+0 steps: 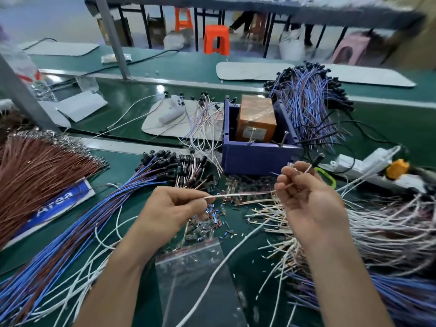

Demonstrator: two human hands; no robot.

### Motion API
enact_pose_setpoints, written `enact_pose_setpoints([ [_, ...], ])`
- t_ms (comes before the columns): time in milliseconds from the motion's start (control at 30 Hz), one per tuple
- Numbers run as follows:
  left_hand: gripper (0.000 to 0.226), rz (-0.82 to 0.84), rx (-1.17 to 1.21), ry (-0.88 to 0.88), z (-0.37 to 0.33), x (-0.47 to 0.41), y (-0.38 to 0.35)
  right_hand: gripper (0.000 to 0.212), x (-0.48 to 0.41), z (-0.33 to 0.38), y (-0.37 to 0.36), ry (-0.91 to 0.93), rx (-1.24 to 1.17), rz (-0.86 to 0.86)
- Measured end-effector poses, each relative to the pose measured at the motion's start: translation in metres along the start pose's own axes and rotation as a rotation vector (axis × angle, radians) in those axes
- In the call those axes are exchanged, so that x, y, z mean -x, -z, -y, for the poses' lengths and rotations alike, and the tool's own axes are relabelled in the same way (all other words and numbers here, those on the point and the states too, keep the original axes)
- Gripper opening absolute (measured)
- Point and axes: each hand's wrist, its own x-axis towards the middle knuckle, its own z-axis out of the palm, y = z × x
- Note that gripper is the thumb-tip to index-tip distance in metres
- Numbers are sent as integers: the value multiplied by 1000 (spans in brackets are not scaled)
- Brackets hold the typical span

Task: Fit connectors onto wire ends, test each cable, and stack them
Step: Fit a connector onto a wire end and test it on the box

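Left hand [174, 208] and right hand [306, 194] each pinch one pale wire [236, 195]; hold it taut. Seat the black connector [317, 158] squarely.

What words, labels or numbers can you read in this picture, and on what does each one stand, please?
"Area": white letters on the blue and white sign lying under the brown wires.
Label on the orange box in the blue bin: too blurred to read.
No other text is legible.
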Motion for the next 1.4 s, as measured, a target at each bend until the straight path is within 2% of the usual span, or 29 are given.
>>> enact_pose_setpoints([
  [67, 28, -30, -18, -34, -2, -2, -6, 28, -1, 3, 8, -27, -54, 44],
  [200, 22, -90, 6, -47, 0, -5, -19, 15, -2, 8, 19, -34, -128, 114],
  [333, 23, -60, 1, -53, 1, -8, -31, 13, -5, 8, 25, -24, -169, 103],
  [500, 19, -87, -73, -70, -2, -7, -38, 27, -8, 5, 33, -69, -206, 60],
  [700, 11, -126, -310, -139, 1, -4, -32, 28, -10, 7, 43, -61, -243, 32],
  [867, 34, -142, -412, -129, 6, -4, -24, 31, -16, 17, 53, 5, -275, -33],
  [1000, 29, -79, -313, -53, 3, -8, -15, 31, -18, 23, 60, 59, -292, -61],
  [1267, 15, -129, -174, 39, 0, -12, 27, 33, -21, 43, 81, 104, -352, -121],
  [1400, 15, -155, -36, 113, 7, -15, 35, 32, -23, 46, 85, 121, -339, -155],
])
